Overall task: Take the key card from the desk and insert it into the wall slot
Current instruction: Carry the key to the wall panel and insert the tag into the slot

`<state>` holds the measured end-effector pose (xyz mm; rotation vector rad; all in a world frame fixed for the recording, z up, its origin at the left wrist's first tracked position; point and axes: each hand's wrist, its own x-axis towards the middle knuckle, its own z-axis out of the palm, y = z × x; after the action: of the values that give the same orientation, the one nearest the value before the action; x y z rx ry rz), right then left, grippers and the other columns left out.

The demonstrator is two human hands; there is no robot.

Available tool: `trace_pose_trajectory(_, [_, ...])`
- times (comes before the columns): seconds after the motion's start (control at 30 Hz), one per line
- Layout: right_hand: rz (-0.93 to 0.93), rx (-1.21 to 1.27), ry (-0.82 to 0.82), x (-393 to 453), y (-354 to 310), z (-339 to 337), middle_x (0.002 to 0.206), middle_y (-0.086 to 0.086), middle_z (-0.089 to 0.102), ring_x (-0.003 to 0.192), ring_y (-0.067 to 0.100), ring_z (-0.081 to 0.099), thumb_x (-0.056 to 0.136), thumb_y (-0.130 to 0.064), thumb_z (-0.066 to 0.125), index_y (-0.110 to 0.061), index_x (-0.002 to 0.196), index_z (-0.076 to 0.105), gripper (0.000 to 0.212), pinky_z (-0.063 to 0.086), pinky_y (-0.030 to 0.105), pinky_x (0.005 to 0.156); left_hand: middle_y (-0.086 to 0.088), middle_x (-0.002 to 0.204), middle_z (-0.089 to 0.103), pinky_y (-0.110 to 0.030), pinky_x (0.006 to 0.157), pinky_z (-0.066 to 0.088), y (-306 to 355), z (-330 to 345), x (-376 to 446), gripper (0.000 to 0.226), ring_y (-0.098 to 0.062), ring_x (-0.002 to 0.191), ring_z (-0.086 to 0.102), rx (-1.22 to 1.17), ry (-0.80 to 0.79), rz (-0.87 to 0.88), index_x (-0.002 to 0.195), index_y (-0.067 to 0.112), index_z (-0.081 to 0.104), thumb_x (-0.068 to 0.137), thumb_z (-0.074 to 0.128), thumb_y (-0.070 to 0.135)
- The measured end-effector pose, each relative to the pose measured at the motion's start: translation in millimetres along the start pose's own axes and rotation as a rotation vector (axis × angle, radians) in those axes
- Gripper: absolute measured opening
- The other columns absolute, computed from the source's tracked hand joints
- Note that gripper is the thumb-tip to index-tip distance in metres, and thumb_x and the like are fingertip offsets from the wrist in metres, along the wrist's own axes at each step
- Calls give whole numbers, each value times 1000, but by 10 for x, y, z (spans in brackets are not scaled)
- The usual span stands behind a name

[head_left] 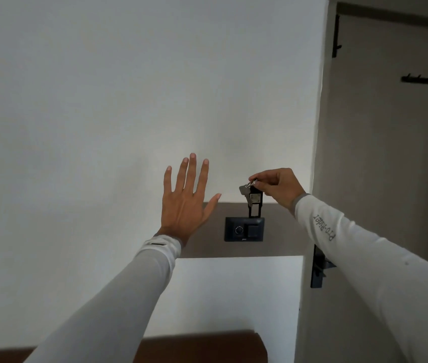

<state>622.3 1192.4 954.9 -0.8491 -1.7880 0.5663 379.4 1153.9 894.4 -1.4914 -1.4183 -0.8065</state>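
Note:
My right hand [277,186] pinches the metal ring of a black key card [254,203] that hangs upright, with a silver key beside it. The card's lower end sits at the top edge of the black wall slot panel [244,229], which has a round dial and a square button. I cannot tell how deep the card's tip is in the slot. My left hand [186,203] is spread flat with fingers apart against the white wall, just left of the panel, holding nothing.
A brown door [390,153] stands at the right with a black hook rack [421,79] and a dark lock plate [318,268] at its edge. A brown wooden edge [199,344] runs along the bottom. White wall fills the left and top.

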Motion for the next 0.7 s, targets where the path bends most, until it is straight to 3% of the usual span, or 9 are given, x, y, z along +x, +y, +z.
trace_pose_trajectory(0.23, [64, 77, -46, 471, 696, -83, 108, 24, 72, 92, 24, 68, 88, 2, 63, 1, 105, 71, 19, 60, 35, 79, -22, 174, 24, -65, 126, 29, 258, 765, 100, 79, -37, 160, 28, 5, -32, 15, 167, 13, 22, 107, 32, 63])
trace_pose_trajectory(0.3, [69, 92, -45, 596, 915, -75, 109, 27, 70, 93, 29, 68, 87, 3, 63, 2, 105, 71, 19, 62, 37, 79, -22, 174, 25, -65, 126, 30, 303, 964, 116, 79, -37, 159, 29, 22, -41, 3, 167, 12, 22, 107, 29, 63])
trace_pose_trajectory(0.43, [79, 106, -47, 909, 1407, -76, 105, 26, 72, 101, 39, 69, 86, 4, 65, 0, 100, 73, 16, 59, 50, 87, -22, 173, 27, -65, 125, 31, 404, 1388, 165, 78, -37, 159, 30, 56, -53, -14, 166, 12, 26, 107, 29, 63])
trace_pose_trajectory(0.7, [67, 137, -98, 1343, 2198, 1, 95, 13, 73, 91, 24, 69, 84, 3, 68, -2, 97, 73, 14, 60, 28, 71, -23, 173, 28, -65, 124, 34, 599, 2140, 219, 77, -39, 159, 30, 133, -84, 0, 165, 10, 28, 108, 36, 61])
